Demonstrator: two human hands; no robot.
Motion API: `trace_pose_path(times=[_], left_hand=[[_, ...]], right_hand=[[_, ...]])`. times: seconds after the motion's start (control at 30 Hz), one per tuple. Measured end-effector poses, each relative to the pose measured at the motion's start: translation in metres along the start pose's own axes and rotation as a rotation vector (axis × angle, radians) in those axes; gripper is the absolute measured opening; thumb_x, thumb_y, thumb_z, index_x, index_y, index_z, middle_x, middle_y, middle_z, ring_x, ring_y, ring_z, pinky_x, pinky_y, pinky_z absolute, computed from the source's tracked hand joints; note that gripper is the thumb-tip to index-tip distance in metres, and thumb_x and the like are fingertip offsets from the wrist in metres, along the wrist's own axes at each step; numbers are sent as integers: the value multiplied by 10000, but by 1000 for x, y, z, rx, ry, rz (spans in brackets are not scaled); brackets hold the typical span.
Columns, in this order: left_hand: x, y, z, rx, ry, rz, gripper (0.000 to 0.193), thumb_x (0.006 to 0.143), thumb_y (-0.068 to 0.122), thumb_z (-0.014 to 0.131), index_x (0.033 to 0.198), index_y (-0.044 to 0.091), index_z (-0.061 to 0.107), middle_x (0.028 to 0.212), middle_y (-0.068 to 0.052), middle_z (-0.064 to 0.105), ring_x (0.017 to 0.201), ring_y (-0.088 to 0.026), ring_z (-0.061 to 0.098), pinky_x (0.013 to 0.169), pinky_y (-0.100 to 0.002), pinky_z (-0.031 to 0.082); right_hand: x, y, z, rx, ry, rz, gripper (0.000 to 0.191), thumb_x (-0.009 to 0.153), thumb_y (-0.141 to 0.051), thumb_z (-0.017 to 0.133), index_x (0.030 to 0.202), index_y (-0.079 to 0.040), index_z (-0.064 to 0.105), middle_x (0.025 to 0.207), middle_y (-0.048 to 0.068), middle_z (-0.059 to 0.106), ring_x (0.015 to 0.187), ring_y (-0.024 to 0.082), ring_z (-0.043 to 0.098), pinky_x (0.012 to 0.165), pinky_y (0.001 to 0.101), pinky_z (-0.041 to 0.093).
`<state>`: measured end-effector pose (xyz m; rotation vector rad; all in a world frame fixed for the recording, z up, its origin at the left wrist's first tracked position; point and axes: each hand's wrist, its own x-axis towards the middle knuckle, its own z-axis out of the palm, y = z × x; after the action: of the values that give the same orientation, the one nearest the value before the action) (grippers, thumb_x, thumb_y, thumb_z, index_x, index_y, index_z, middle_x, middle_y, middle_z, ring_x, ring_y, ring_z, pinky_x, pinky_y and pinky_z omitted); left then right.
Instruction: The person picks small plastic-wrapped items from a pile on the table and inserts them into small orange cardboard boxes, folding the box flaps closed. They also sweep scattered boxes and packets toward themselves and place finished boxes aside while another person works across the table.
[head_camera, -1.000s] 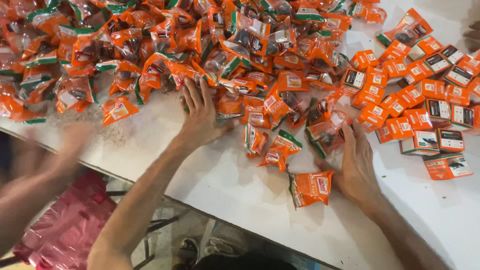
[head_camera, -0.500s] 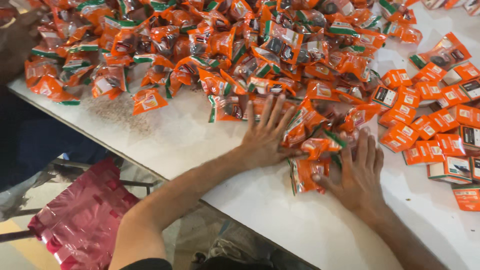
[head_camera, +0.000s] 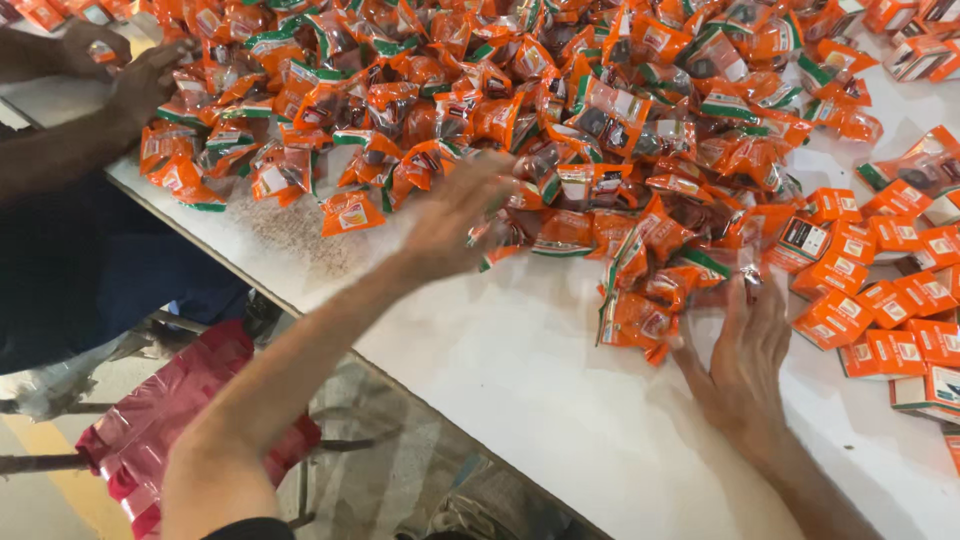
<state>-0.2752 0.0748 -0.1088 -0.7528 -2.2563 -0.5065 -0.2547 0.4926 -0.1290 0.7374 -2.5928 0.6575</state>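
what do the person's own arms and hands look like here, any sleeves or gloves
Both are bare: no gloves, rings, watch or wristband show on the left hand or the right hand. The forearms are uncovered too. Only at the bottom edge of the head view does a dark sleeve start, on the left upper arm. The left hand is motion-blurred.

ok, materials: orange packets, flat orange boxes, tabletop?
Orange packets: thin glossy plastic film, judging by crinkles, glare and clear windows.
Flat orange boxes: likely printed card, with sharp edges and flat matte faces.
Tabletop: smooth white, maybe laminate or painted board; unclear.
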Motion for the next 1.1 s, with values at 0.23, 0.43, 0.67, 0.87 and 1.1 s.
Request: trace_pose_path(times=[0.23,0.43,0.67,0.87,1.1], left_hand=[[11,-146,-168,-334,484,-845,934,1050,539,503,1712,68,42,1303,-467,284,970,-295,286,833,-575,243],[11,-160,-207,-194,675,-765,838,1159,669,258,1690,44,86,1795,-207,142,1678,-340,222,1428,-496,201],[-1,-76,-53,230,17,-792,744,1075,525,285,1620,21,236,1695,-228,200,1580,-371,166,1238,-594,144],[-8,-48,40,332,57,-800,771,1053,511,383,1600,-20,266,1687,-258,214,1576,-444,-14,1199,-720,-10],[-27,-61,46,311,71,-750,706,1050,415,485,1564,-43,325,1635,-281,310,1576,-458,50,1210,-703,37]], right_hand=[[-49,-18,-22,-34,-101,-14,933,825,-514,621,1525,-3,276,1569,354,228,1460,532,216,1173,624,185],[-51,-22,-22,-66,-96,-66,842,874,-502,562,1504,2,320,1532,287,341,1456,420,291,1191,593,190],[-53,-21,-21,-111,-120,-76,760,881,-503,545,1476,-63,371,1530,266,351,1445,411,296,1176,588,191],[-53,-23,-22,-127,-122,-76,744,888,-500,546,1473,-72,378,1536,264,341,1445,414,285,1168,590,185],[-54,-27,-25,-158,-142,-92,701,911,-485,542,1456,-65,412,1511,257,368,1452,421,283,1178,590,183]])
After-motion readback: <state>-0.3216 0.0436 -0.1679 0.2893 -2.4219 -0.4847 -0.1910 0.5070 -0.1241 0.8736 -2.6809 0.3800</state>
